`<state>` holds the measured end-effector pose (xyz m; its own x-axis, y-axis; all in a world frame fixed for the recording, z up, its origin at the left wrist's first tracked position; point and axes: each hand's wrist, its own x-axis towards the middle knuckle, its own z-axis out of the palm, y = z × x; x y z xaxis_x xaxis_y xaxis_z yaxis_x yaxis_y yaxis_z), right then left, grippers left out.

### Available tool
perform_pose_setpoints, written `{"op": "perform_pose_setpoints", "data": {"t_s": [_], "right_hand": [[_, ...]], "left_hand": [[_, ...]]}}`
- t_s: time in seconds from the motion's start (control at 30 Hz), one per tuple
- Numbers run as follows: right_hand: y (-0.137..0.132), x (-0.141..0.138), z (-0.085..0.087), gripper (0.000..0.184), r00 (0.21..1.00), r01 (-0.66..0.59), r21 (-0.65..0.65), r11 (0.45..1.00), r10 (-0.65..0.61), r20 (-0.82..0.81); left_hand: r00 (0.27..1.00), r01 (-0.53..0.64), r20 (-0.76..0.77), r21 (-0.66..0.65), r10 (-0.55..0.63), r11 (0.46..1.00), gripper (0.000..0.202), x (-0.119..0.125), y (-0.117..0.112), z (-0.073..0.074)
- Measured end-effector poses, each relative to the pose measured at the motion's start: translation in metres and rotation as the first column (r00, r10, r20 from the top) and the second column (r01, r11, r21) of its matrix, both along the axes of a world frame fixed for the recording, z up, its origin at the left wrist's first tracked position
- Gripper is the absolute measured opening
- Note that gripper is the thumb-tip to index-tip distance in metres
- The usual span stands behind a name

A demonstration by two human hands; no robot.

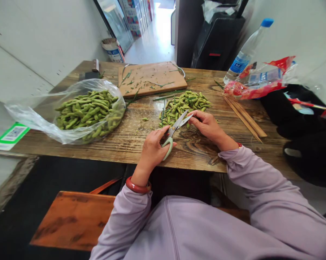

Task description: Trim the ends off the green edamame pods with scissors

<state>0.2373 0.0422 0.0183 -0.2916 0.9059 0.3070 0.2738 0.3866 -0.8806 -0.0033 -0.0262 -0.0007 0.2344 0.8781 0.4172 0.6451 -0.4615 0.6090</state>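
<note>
My left hand (153,146) grips a pair of scissors (168,144) with pale green handles, its blades parted and pointing away to the right. Close to the blade tips is my right hand (206,124), thumb and fingers pinched together; what they hold is too small to make out. Just beyond both hands lies a loose pile of green edamame pods (186,104) on the wooden table. To the left, a clear plastic bag (51,124) lies open with many more pods (88,108) inside. A few bits of pod are scattered between bag and pile.
A cutting board (154,77) with green scraps lies at the table's far edge. On the right are a water bottle (242,57), a red plastic package (256,86), wooden sticks (245,117) and black objects (300,108). A green QR card (11,135) is at the left.
</note>
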Motion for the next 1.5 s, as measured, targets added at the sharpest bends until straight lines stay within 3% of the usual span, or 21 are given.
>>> {"op": "perform_pose_setpoints", "data": {"t_s": [0.6,1.03,1.27,1.33,1.5], "right_hand": [[-0.003,-0.009,-0.01,0.027,0.997,-0.071,0.0,0.998,0.071,-0.034],[-0.009,-0.011,-0.003,0.034,1.0,-0.016,0.01,1.0,0.016,0.001],[-0.005,-0.013,-0.007,0.028,1.0,0.025,0.056,0.998,-0.024,-0.019],[-0.002,-0.011,-0.01,0.027,0.998,0.063,0.02,0.998,-0.062,-0.032],[-0.003,-0.009,-0.009,0.035,0.989,0.032,-0.262,0.965,-0.069,-0.134]], "left_hand": [[0.999,0.023,-0.028,-0.008,-0.023,1.0,0.051,0.001,-0.002,0.003],[0.989,-0.031,-0.141,0.025,0.034,0.999,0.035,0.002,-0.004,-0.002],[0.999,-0.04,-0.033,-0.003,0.04,0.999,0.036,0.002,-0.004,0.0],[0.998,-0.059,0.02,-0.007,0.059,0.998,0.037,0.002,-0.003,0.002],[0.992,-0.107,0.057,-0.027,0.108,0.994,0.039,0.0,-0.003,0.002]]}}
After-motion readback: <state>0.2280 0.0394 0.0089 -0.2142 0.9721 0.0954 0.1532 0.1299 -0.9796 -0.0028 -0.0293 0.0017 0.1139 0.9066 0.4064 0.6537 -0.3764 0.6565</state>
